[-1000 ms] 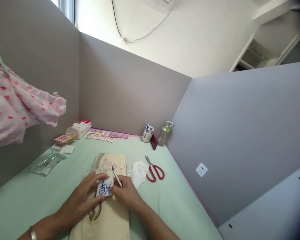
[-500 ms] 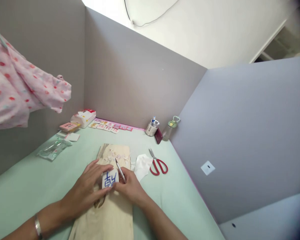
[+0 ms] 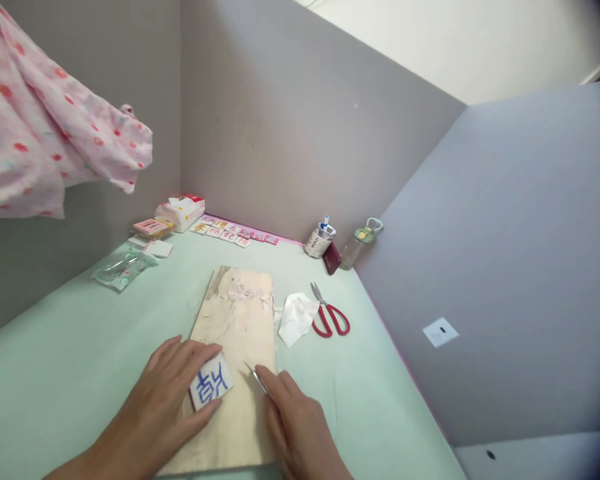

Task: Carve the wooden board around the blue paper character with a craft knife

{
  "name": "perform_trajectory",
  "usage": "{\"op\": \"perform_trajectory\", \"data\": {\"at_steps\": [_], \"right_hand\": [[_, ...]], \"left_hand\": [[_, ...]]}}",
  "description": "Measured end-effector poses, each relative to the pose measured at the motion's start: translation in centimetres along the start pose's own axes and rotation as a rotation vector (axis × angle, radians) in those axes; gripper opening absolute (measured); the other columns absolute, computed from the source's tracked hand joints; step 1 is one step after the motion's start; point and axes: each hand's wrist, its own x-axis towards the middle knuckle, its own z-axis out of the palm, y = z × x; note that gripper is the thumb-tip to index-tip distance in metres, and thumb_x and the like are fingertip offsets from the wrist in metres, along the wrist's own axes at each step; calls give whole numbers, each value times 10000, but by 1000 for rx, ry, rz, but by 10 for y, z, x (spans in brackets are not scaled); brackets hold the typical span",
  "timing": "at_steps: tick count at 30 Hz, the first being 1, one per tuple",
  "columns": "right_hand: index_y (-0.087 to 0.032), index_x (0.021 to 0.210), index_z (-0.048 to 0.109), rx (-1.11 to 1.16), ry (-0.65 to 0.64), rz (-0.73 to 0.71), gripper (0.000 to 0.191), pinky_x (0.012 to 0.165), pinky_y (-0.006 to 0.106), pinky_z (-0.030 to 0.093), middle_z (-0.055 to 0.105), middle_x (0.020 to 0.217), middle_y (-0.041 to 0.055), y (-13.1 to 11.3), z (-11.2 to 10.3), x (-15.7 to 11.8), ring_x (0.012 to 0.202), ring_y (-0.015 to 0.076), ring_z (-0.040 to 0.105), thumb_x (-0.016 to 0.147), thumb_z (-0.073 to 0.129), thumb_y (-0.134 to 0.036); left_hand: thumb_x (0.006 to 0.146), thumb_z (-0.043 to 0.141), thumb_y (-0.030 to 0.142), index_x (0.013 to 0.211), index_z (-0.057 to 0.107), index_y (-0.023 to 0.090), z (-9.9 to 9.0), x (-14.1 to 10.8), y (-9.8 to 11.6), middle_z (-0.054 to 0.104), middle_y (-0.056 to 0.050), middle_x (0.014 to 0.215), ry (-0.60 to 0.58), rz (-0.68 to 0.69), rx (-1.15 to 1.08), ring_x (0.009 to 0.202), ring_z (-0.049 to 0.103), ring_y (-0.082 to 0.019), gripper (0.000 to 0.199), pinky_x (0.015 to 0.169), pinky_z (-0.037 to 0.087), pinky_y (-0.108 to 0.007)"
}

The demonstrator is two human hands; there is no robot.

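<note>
My left hand [image 3: 165,393] grips a white square carving block [image 3: 215,381] by its edges, thumb below and fingers above. Blue character strokes mark the block's upper face, and it rests on a wooden board [image 3: 243,420]. In my right hand [image 3: 297,417] is a slim silver craft knife [image 3: 257,379], held like a pen. Its pointed tip is just right of the block, apart from it, over the board. Small pale shavings [image 3: 247,292] lie scattered across the board's far end.
Right of the board lie a crumpled white tissue [image 3: 297,319] and red-handled scissors [image 3: 331,319]. Toward the back stand a pen tin [image 3: 320,240], a dark red case [image 3: 332,257] and a bottle [image 3: 359,245]. Lettered cards [image 3: 229,235], a tissue pack [image 3: 181,213] and a plastic pouch [image 3: 125,268] sit back left.
My right hand has drawn the knife away from the block, toward me and to the right. The left hand has turned the block and brought it nearer. The camera view has shifted.
</note>
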Motion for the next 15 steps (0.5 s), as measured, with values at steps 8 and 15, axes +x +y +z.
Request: {"op": "perform_trajectory", "data": {"at_steps": [8, 15], "right_hand": [[-246, 1377, 705, -204, 207, -178, 397, 500, 238, 497, 695, 848, 13, -10, 33, -20, 552, 164, 710, 1068, 480, -140], [-261, 1292, 770, -306, 277, -120, 324, 450, 233, 460, 690, 794, 14, -18, 45, -30, 484, 152, 667, 1102, 510, -220]], "left_hand": [[1068, 644, 442, 1535, 555, 344, 5, -19, 2, 697, -28, 1349, -30, -68, -1, 1233, 679, -298, 485, 1215, 416, -482], [1075, 639, 435, 1515, 568, 339, 6, -19, 4, 696, -23, 1314, 2, -51, 5, 1217, 661, -301, 456, 1235, 336, -489]]}}
